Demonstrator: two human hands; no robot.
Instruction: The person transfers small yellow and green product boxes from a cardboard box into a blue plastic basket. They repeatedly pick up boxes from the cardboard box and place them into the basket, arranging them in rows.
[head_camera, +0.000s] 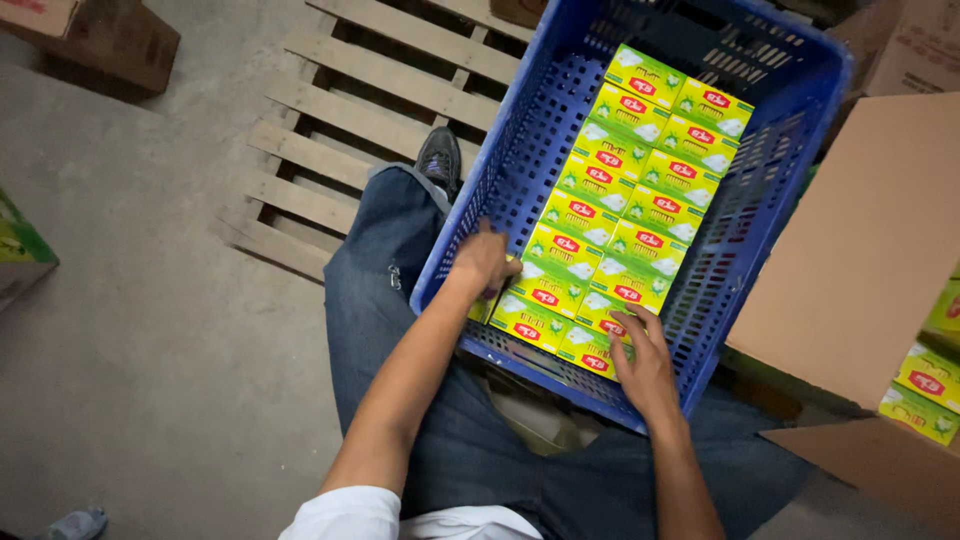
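Green-yellow boxes (620, 215) fill the blue crate (520, 170), nearest ones under both hands' loosely spread fingers.

Blue plastic crate (520, 190) sits on the person's lap, far end over a wooden pallet (350, 120). Inside: two rows of yellow-green boxes (640, 215) lying flat, running from near edge to far wall. Left hand (483, 262) is at the crate's left wall, fingers on the near-left boxes. Right hand (645, 365) rests on the boxes at the near edge, fingers spread. Open cardboard carton (870, 260) just right of the crate, more of the same boxes (925, 390) in it. Another cardboard box (100, 35) top left on the concrete floor (130, 330).
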